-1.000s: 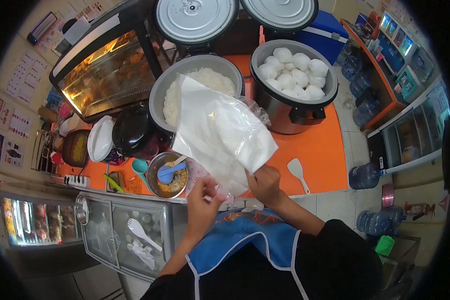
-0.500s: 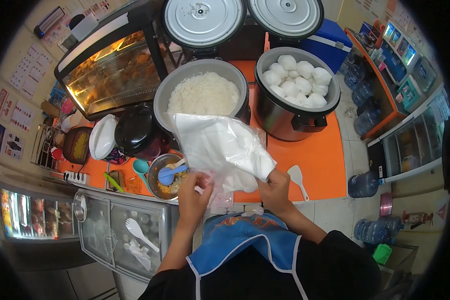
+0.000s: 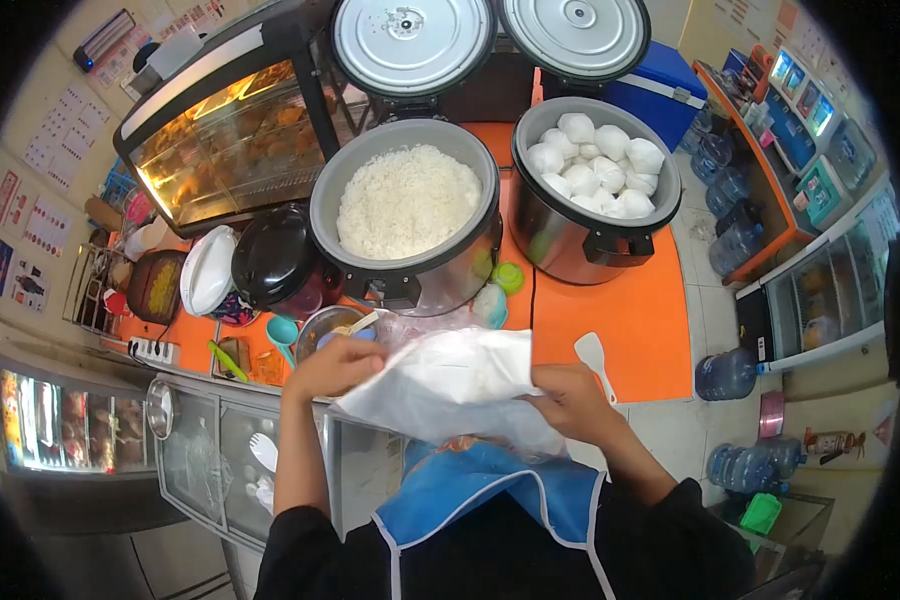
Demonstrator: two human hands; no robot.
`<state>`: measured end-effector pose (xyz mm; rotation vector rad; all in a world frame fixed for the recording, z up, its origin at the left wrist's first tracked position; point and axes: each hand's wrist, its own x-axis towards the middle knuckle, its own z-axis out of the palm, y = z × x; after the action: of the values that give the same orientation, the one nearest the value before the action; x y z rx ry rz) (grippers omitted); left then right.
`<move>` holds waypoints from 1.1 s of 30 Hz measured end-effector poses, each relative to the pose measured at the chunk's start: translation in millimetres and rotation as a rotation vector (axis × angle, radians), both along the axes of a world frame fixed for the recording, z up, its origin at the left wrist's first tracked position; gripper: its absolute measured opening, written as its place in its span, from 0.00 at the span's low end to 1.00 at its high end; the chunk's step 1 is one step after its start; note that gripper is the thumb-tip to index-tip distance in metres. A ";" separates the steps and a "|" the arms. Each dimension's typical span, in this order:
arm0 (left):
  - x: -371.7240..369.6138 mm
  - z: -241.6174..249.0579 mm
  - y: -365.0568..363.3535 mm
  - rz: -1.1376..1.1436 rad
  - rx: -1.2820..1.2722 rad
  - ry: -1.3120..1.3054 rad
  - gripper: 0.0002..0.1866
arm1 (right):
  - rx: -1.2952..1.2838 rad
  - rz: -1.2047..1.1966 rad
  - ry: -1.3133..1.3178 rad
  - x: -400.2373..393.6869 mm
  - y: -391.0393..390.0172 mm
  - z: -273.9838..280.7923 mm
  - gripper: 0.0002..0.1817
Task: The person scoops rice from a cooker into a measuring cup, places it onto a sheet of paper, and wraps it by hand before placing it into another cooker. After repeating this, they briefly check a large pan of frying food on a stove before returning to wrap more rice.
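Observation:
Thin white plastic sheets, partly see-through at the lower edge, stretch between my two hands just above my blue apron. My left hand pinches their left edge, and my right hand grips the right edge with the thumb on top. Straight ahead, an uncovered cooker is full of white rice. To its right a second cooker holds several round white wrapped bundles. A metal bowl with a blue scoop is partly hidden behind the sheets and my left hand.
A white rice paddle lies on the orange counter at the right. A black lidded pot, a teal ladle and a lit food display case stand left. Below them is a glass-topped freezer.
Both hands have drawn the white sheets down and towards my body, away from the rice cooker's rim. My left hand has moved left and up, and the sheets now lie flatter.

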<state>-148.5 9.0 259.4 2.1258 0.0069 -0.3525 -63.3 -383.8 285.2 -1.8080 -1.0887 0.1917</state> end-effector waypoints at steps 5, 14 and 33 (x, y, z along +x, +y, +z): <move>-20.6 -30.6 -20.4 0.177 -0.230 0.031 0.16 | -0.179 -0.215 0.293 5.3 -30.8 -18.0 0.07; -6.8 -64.2 -40.8 0.751 -0.421 -0.338 0.08 | 0.183 -0.480 0.812 9.4 -42.3 -41.5 0.11; -32.2 -61.0 -73.5 0.753 -0.126 -0.244 0.11 | 0.405 -0.571 0.857 22.5 -23.5 -67.0 0.16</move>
<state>-180.7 -64.6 198.4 1.8695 0.6072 0.3419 -40.8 -407.4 218.1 -1.3667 0.0100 0.3288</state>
